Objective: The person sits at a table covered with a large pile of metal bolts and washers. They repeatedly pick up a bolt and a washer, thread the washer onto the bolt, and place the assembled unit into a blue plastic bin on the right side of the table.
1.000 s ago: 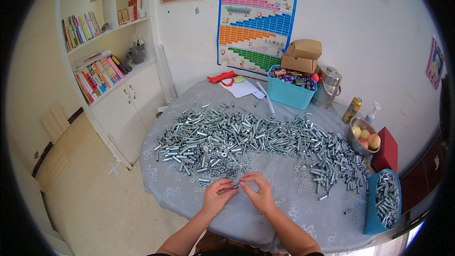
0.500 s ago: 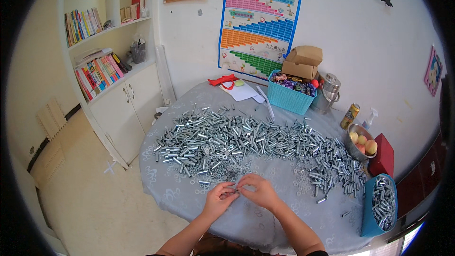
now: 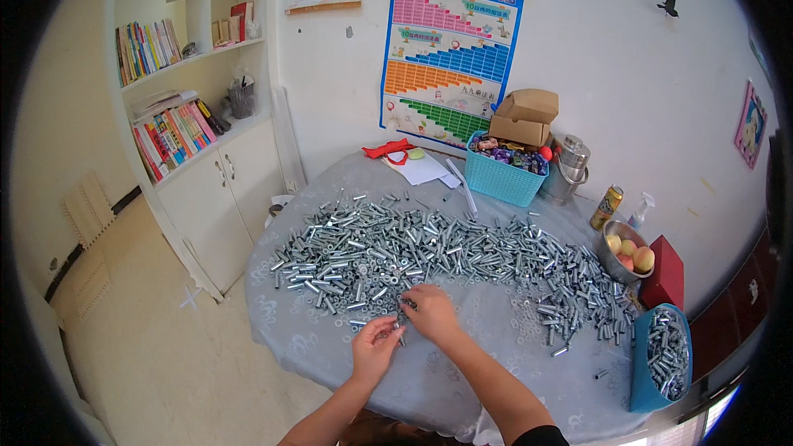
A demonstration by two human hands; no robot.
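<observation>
Shiny silver metal is being seen all over the grey table (image 3: 330, 355). A big pile of small metal tubes (image 3: 429, 252) is being spread across it, from the left side to the right side. The tubes are lying flat, and their long sides are pointing in many different ways.

The left hand (image 3: 376, 345) is being held just above the cloth, near the front edge of the pile. Its fingers are curled together around a small metal piece (image 3: 400, 333), but the piece is too tiny for its kind to be told. The right hand (image 3: 429, 314) is being kept right beside it, with its fingers pinched on another small bit (image 3: 408, 304) at the edge of the pile. Which way these two bits are pointing cannot be told.

The tubes are probably hard, stiff and smooth, so they may be slipping and rolling easily. Each one is likely light, and is best being pinched around its middle.

More tubes are being kept in a blue bin (image 3: 643, 380) at the right. A blue basket (image 3: 505, 184), a bowl of fruit (image 3: 621, 260) and a red box (image 3: 666, 271) are standing further back.
</observation>
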